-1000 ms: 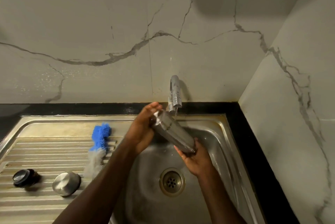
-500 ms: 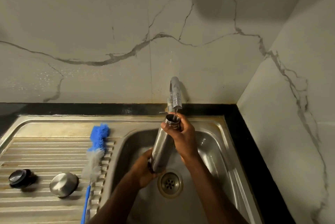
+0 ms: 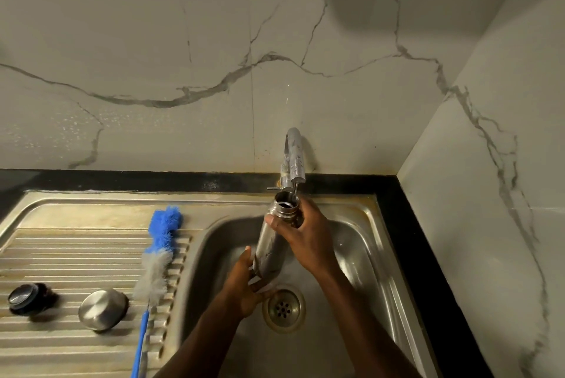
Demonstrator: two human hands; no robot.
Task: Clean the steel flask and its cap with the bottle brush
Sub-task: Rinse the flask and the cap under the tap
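Note:
The steel flask (image 3: 273,240) stands nearly upright over the sink basin, its open mouth right under the tap spout (image 3: 295,163), where a thin stream of water runs in. My right hand (image 3: 301,235) grips the flask around its neck. My left hand (image 3: 244,284) holds the flask's bottom end. The bottle brush (image 3: 159,255), blue and white bristles on a blue handle, lies on the ribbed drainboard. Left of it lie a steel cap (image 3: 102,309) and a black inner stopper (image 3: 26,299).
The steel sink basin (image 3: 360,255) has its drain (image 3: 283,308) just below the flask. The ribbed drainboard (image 3: 76,255) stretches to the left. A black counter edge (image 3: 428,270) runs along the right. Marble walls close the back and right side.
The flask swung from a tilt to nearly upright under the tap. My hands swapped ends: right went to the neck, left to the base. Since half a second ago almost nothing moved.

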